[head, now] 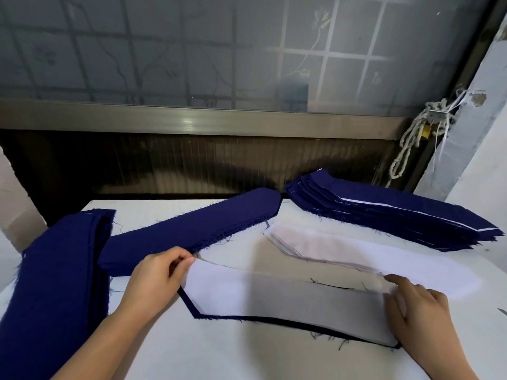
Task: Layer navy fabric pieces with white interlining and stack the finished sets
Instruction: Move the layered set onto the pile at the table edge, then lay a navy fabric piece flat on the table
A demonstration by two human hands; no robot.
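A white interlining piece (pixel 288 300) lies flat on a navy piece (pixel 260 319) at 6 o'clock. The navy shows only as a thin rim along its left and near edges. More interlining (pixel 329 250) is stacked at 3 o'clock. The finished stack (pixel 397 215), navy with white edges showing, lies at 2 o'clock. Navy piles lie at 10 o'clock (pixel 192 229) and 8 o'clock (pixel 55 270).
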